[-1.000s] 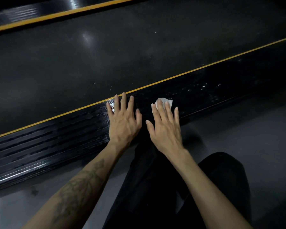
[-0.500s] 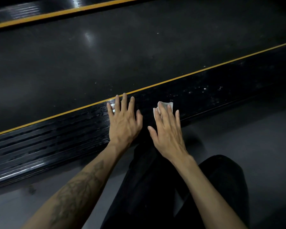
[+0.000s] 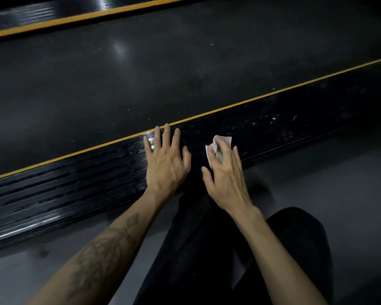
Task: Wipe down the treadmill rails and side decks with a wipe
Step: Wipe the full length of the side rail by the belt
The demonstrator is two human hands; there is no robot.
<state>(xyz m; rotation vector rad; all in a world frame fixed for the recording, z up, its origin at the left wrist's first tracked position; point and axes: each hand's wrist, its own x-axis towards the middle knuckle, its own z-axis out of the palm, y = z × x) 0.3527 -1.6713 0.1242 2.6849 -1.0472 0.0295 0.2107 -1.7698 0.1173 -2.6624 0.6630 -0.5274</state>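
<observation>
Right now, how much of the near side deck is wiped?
Left of the hands, the side deck looks glossy and streaked, likely wiped. The right hand presses the wipe on it; the left hand rests flat. White specks remain further right. The far rail can't be judged.
</observation>
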